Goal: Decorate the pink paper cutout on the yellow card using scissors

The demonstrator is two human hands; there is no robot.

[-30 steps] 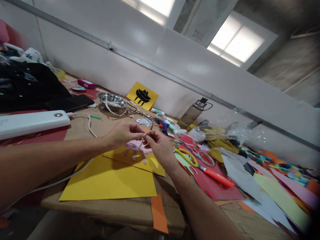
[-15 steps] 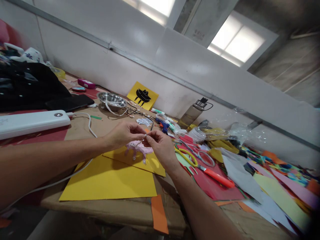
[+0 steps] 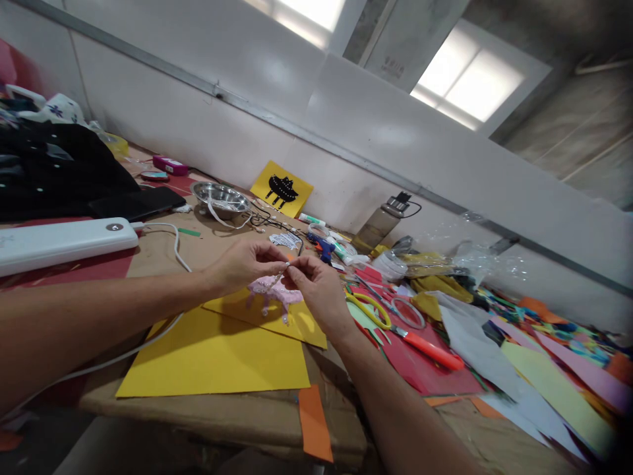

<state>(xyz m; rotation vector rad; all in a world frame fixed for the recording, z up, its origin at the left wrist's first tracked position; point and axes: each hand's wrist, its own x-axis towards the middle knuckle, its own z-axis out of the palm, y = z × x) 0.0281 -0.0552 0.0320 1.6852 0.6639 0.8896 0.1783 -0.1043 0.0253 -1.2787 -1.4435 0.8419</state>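
My left hand (image 3: 251,265) and my right hand (image 3: 316,284) meet above the table, thumbs and index fingers pinched together. Between the fingertips shows a tiny whitish bead-like piece (image 3: 287,264), too small to make out fully. A thin pale strand seems to hang just below it. Under the hands lies a pink cutout (image 3: 277,293) with pearl-like beads at the ends of its legs; the right hand covers part of it. The cutout rests on yellow sheets (image 3: 217,359).
Behind the hands are a steel bowl (image 3: 222,200), a blue glue gun (image 3: 322,247) and a bottle (image 3: 378,224). To the right lie yellow-handled scissors (image 3: 370,311), a red cutter (image 3: 432,349) and paper scraps. A white power bank (image 3: 64,244) with a cable lies left.
Both hands keep almost the same place and pinch. The fingertips have shifted very slightly; the cutout and the other things stay where they were.
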